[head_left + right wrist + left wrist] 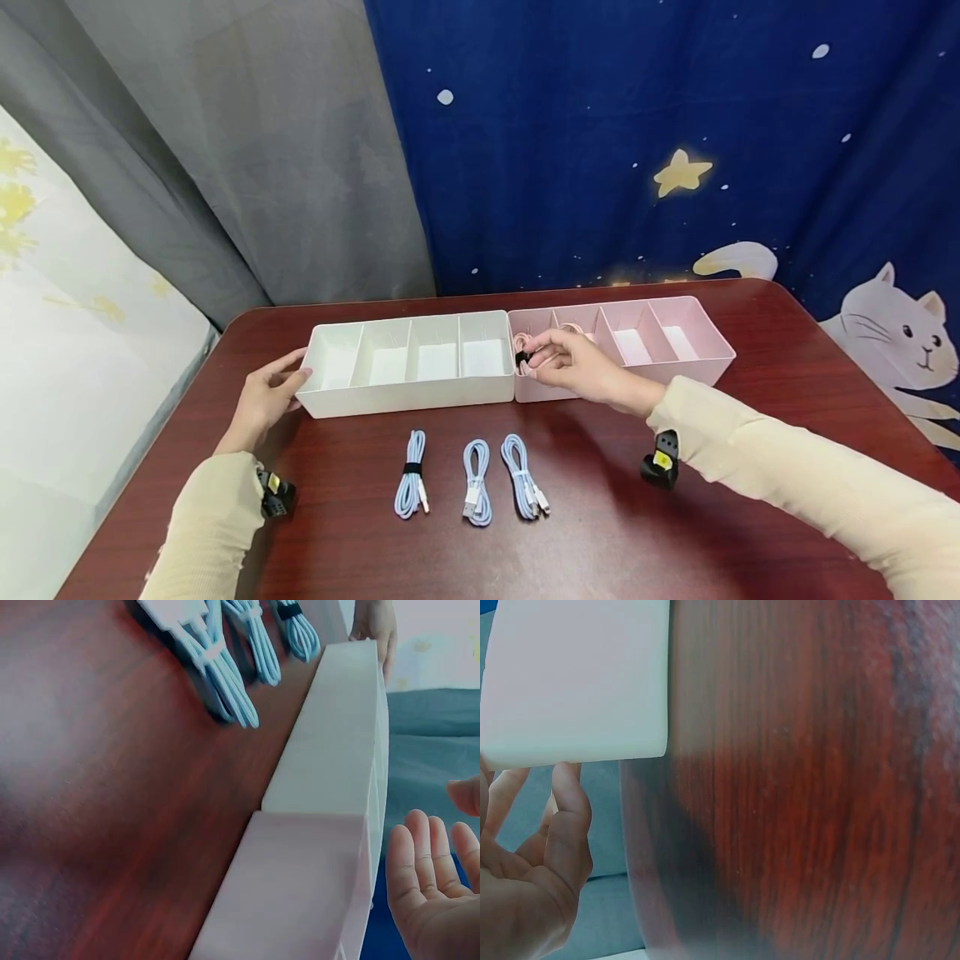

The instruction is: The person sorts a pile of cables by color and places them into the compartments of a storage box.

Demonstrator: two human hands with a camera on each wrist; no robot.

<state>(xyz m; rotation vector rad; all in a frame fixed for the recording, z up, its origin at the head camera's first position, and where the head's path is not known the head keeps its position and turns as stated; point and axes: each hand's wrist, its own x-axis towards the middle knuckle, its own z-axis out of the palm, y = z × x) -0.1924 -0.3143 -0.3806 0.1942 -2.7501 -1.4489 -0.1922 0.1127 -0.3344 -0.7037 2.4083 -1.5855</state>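
Note:
My left hand [266, 396] rests its fingertips on the left end of a white divided storage box [408, 398]. In the left wrist view, fingers touch that end wall. My right hand [573, 365] is over the leftmost compartment of a pink divided storage box [697, 372]. Beneath its fingertips lies a coiled pink cable [521, 340] with a black tie, partly hidden by the hand. The right wrist view shows that thumb and fingers apart, with nothing visible between them. Another pink cable [572, 327] lies in the neighbouring compartment, also partly covered.
In front of the boxes lie three coiled light-blue cables: one with a black tie [412, 468], a middle one [476, 483] and a right one [523, 479]. The boxes stand end to end on a dark red wooden table [345, 533]. Curtains [300, 167] hang behind.

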